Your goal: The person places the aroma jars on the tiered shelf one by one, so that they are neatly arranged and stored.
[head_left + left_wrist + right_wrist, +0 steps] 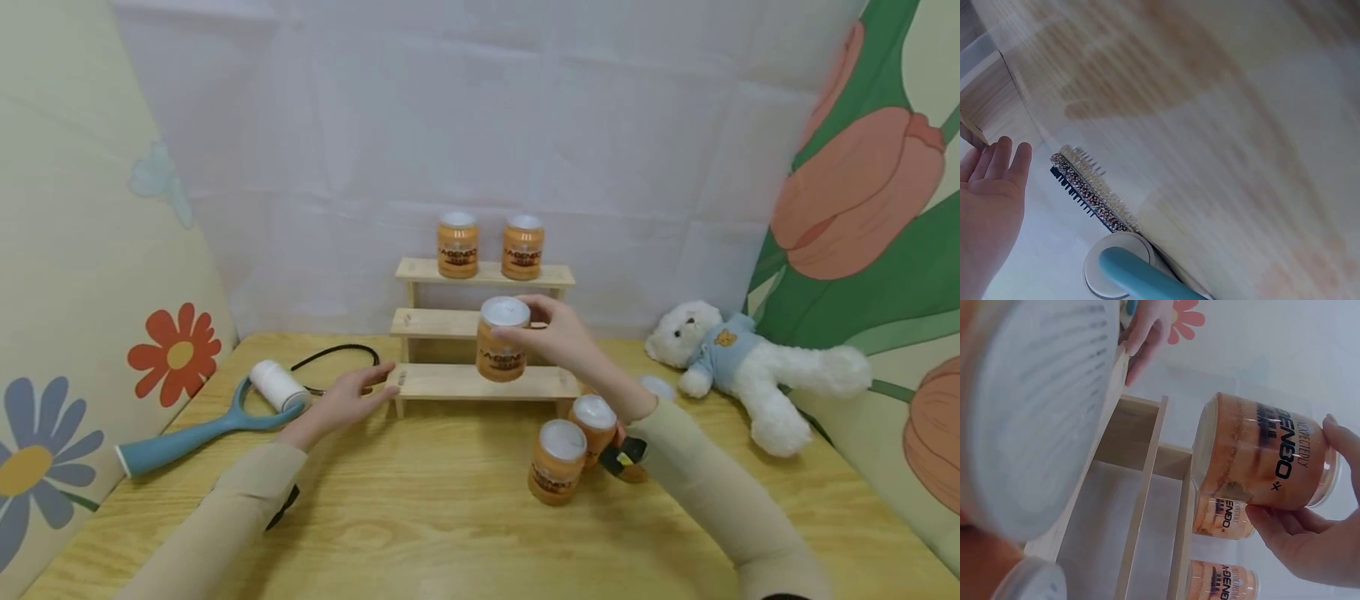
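Observation:
My right hand [558, 333] grips an orange can [501, 358] with a pale lid, thumb on one side and fingers on the other. The can is upright in front of the wooden three-step shelf [480, 382], overlapping its middle and lower steps in the head view. On the top step stand two matching cans [457, 247], also seen behind the held can [1260, 450] in the right wrist view. My left hand [345, 404] touches the left end of the lowest step, its fingers [1000, 159] nearly straight.
More orange cans [557, 475] stand at the front right of the table, partly hidden by my right forearm. A white teddy bear [735, 358] lies at the right. Left are a blue-handled roller [187, 437] with a white roll and a black loop [337, 348].

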The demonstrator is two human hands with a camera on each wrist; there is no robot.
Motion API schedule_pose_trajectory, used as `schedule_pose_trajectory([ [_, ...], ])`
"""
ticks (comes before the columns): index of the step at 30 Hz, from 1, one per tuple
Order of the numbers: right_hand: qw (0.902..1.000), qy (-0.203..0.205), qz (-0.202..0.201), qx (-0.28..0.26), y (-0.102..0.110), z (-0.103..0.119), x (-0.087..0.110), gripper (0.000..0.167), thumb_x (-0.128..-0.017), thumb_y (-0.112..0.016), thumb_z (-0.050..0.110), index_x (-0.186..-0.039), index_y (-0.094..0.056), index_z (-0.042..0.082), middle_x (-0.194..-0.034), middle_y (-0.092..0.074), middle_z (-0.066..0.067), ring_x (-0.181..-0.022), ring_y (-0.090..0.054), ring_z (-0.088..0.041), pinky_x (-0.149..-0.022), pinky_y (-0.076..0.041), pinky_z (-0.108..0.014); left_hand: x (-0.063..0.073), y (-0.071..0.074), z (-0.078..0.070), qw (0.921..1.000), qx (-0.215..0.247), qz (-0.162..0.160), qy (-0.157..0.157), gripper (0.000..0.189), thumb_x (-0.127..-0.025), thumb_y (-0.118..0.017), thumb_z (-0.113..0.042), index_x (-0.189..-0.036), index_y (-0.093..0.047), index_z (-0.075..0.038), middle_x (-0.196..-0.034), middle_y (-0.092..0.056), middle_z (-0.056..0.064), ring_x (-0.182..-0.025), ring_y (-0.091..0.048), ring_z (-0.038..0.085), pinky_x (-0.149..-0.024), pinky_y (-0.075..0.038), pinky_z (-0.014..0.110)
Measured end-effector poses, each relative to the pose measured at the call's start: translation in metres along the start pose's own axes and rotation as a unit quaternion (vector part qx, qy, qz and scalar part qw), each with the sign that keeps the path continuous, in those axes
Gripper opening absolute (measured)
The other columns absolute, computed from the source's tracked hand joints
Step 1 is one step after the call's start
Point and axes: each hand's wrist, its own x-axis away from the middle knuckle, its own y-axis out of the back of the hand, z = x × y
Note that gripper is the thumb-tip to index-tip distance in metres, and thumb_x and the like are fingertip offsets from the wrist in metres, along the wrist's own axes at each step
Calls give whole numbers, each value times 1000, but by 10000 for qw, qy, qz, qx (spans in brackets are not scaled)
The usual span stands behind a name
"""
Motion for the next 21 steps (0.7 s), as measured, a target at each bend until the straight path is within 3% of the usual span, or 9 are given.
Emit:
schedule_pose_trajectory([
  [10,9997,66,101,-220,-15,5,-31,57,-82,-74,31,-132,-53,13,-117,-63,-7,-106,-60,-20,-84,-54,-33,1,2,-1,9999,127,32,69,64,-97,-52,-36,-143,-34,4,-145,-38,23,-127,-43,41,-102,-40,54],
  [21,9989,132,-57,-449,-39,5,-63,48,-81,-75,28,-123,-59,10,-112,-64,-9,-101,-61,-20,-82,-55,-31,2,1,-3,9999,94,33,87,62,-97,-52,-35,-143,-35,4,-145,-38,23,-127,-44,40,-102,-40,54],
])
